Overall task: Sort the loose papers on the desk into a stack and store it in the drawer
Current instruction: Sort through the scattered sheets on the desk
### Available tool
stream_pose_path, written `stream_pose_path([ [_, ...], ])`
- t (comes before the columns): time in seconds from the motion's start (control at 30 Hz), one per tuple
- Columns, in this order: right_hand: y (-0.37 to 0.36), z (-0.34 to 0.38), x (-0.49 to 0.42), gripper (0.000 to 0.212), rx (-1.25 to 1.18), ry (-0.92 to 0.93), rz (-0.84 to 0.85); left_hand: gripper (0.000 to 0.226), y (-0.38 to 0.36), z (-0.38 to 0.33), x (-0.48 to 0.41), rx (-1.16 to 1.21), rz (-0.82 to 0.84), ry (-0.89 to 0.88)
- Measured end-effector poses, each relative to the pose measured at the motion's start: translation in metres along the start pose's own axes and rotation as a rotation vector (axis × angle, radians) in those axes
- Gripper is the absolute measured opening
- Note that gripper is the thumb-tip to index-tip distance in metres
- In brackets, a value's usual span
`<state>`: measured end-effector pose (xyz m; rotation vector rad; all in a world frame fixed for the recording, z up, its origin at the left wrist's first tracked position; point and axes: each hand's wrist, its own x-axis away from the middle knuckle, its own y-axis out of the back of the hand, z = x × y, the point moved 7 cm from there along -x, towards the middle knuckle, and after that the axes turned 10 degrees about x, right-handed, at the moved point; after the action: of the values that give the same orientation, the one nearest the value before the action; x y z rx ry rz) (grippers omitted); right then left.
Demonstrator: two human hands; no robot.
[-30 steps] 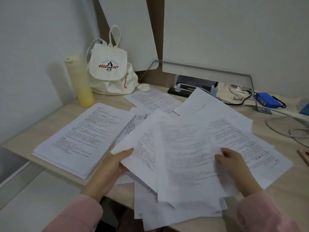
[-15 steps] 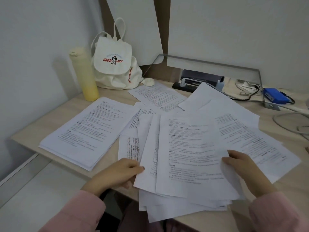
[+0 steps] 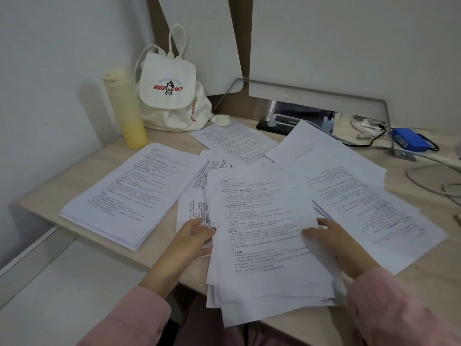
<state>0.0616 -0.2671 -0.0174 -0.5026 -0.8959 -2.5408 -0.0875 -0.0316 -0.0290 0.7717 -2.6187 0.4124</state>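
Both hands clamp a loose, fanned sheaf of thin printed sheets [image 3: 264, 236], left hand [image 3: 192, 242] gripping its left edge, right hand [image 3: 336, 242] its right.

Single head-worn view looks forward and down, close over the desk [image 3: 389, 303] front edge, facing its back corner wall.

Stack [image 3: 129, 196] lies left of bundle [image 3: 264, 233]; bottle [image 3: 126, 108], backpack [image 3: 172, 93] behind.
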Motion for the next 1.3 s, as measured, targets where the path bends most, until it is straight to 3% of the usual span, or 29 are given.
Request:
stream_pose_path([
  [0.1,-0.009,0.0,0.003,0.023,0.029,0.071,0.053,0.02,-0.007,0.001,-0.003,-0.038,0.062,0.048],
  [0.3,-0.01,0.018,0.018,0.027,0.056,0.27,0.031,0.02,-0.017,-0.003,-0.01,-0.018,0.136,0.03],
  [0.43,0.01,0.039,0.034,0.031,-0.086,0.43,-0.045,0.028,-0.023,-0.029,-0.003,0.05,0.172,-0.157],
  [0.57,0.035,0.063,0.038,0.029,-0.297,0.51,-0.093,0.028,-0.026,-0.091,0.008,0.095,0.094,-0.449],
  [0.7,0.052,0.096,0.041,0.027,-0.371,0.612,-0.101,0.025,-0.036,-0.142,0.019,0.052,0.059,-0.627],
  [0.83,0.053,0.102,0.039,0.03,-0.416,0.642,-0.109,0.035,-0.042,-0.151,0.022,0.008,0.079,-0.699],
  [1.13,0.059,0.11,0.052,0.025,-0.516,0.688,-0.194,0.029,-0.053,-0.154,0.026,0.056,0.104,-0.763],
  [1.3,0.032,0.073,0.035,0.026,-0.435,0.542,-0.12,0.036,-0.047,-0.104,0.013,0.007,0.121,-0.64],
])
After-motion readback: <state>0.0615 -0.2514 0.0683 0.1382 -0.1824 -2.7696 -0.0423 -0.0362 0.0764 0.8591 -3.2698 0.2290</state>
